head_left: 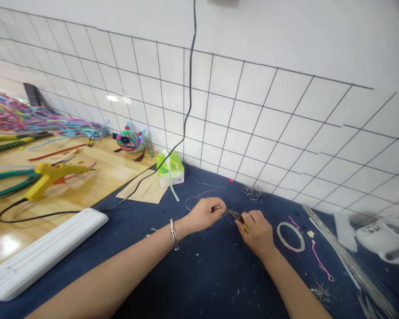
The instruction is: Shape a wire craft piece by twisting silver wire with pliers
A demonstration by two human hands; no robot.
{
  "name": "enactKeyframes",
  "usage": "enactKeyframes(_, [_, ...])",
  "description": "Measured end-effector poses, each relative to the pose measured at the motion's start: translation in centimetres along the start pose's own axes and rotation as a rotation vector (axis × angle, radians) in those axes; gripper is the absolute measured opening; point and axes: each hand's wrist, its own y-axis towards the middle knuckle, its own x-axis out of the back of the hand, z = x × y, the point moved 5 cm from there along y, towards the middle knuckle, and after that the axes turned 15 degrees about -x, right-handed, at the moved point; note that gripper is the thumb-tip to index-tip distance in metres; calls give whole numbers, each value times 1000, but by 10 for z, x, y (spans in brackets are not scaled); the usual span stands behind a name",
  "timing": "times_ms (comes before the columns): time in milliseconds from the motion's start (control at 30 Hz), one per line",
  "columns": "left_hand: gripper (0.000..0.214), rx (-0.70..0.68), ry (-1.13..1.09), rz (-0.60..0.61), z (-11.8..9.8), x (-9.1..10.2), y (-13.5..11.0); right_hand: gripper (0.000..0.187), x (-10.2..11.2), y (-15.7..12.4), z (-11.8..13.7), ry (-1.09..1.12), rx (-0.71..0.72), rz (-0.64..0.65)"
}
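Note:
My left hand (pixel 204 214) is closed in a pinch on a thin silver wire (pixel 192 200) that loops away over the dark blue cloth (pixel 206 274). My right hand (pixel 257 232) is wrapped round small pliers (pixel 235 215) with yellow handles; their jaws point left and meet the wire at my left fingertips. A silver bangle (pixel 174 234) sits on my left wrist. Both hands hover just above the cloth near the tiled wall.
A tape roll (pixel 290 236), pink strands (pixel 321 262) and a wire tangle (pixel 252 193) lie right of my hands. A green tissue box (pixel 170 168), a yellow glue gun (pixel 51 176), green-handled pliers, a white bar (pixel 40 251), colourful strips and a white mug (pixel 384 237) surround the area.

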Motion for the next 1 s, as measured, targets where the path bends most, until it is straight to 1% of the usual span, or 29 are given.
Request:
enactKeyframes(100, [13, -35, 56, -57, -6, 1, 0, 21, -4, -2, -1, 22, -34, -7])
enactKeyframes(200, [14, -25, 15, -99, -10, 1, 0, 21, -6, -4, -3, 49, -71, -23])
enactKeyframes(267, [15, 13, -73, -84, -9, -1, 0, 21, -6, -5, -4, 62, -79, -28])
enactKeyframes(333, [15, 46, -169, -44, -8, -4, 0, 20, -6, -5, -5, 65, -70, -32])
enactKeyframes(400, [15, 56, -238, -16, -8, -6, 0, 20, -6, -6, -6, 59, -57, -36])
enactKeyframes(500, [14, 46, -247, -10, -7, -7, 0, 20, -6, -6, -7, 57, -47, -38])
enactKeyframes(633, [14, 28, -129, -30, -8, -5, -2, 20, -7, -6, -6, 66, -42, -33])
enactKeyframes(833, [13, -138, 204, -97, -24, 0, -1, 21, -7, -8, -4, 62, -51, -32])
enactKeyframes(1000, [13, -189, 393, -142, -24, -2, -4, 21, -8, -8, -1, 32, -74, -18])
